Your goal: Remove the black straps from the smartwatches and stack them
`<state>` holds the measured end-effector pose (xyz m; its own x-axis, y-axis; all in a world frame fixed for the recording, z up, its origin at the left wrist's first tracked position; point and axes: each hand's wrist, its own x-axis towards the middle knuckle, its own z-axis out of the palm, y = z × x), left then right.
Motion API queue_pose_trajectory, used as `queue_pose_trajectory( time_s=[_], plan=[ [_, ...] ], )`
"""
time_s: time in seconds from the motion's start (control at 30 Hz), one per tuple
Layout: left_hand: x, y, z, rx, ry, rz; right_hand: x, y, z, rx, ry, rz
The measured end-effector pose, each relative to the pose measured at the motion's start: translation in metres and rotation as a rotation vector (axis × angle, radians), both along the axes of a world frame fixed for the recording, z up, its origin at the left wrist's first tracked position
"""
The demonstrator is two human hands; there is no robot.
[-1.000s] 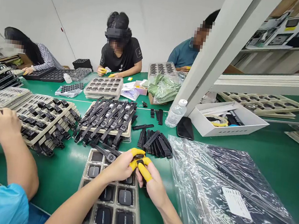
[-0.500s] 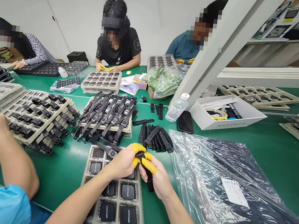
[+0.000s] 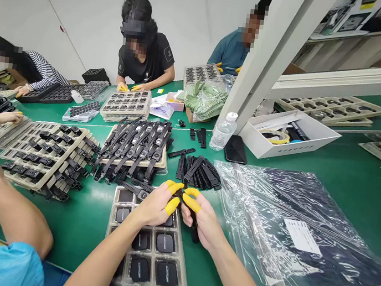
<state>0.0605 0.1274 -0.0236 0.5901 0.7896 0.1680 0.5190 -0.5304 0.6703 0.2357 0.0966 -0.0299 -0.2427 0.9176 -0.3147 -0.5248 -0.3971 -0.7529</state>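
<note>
Above the far end of a tray of square black watch faces (image 3: 167,273), my left hand (image 3: 157,206) and my right hand (image 3: 203,215) meet, with yellow covers on their fingertips. Between them they grip a black watch strap (image 3: 194,230), whose lower end hangs below my right hand. Its upper part is mostly hidden by the fingers. A pile of loose black straps (image 3: 199,174) lies just beyond. To the left of it, a tray stacked with strapped watches (image 3: 135,148) stands on the green table.
At right lie a large clear plastic bag (image 3: 297,228), a phone (image 3: 236,149), a bottle (image 3: 224,131) and a white box (image 3: 289,147). A co-worker's arms (image 3: 7,205) are close at left, beside another watch tray (image 3: 49,159). A slanted post (image 3: 262,59) stands ahead.
My left hand's fingers have shifted and spread slightly on the strap. The view has tilted a little. At left, another hand has come in over the stacked trays.
</note>
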Motion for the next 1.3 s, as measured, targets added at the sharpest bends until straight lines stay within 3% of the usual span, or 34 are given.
queue_pose_trajectory(
  time_s=[0.2, 0.5, 0.83, 1.07, 1.3],
  plan=[
    [0.005, -0.001, -0.002, 0.019, 0.037, 0.052, 0.001, 0.001, -0.004, 0.038, -0.053, -0.038],
    [-0.001, 0.000, -0.001, 0.004, 0.090, -0.011, -0.002, 0.004, -0.008, 0.067, -0.067, -0.044],
    [0.000, 0.002, -0.007, 0.024, 0.167, 0.005, -0.003, 0.006, -0.013, 0.112, -0.135, -0.022],
    [-0.002, 0.000, -0.004, -0.057, 0.002, -0.006, -0.003, 0.004, -0.011, 0.150, -0.141, -0.031],
    [0.002, 0.003, -0.015, -0.179, -0.294, 0.193, -0.001, 0.005, -0.017, 0.104, -0.041, -0.065]
  ],
)
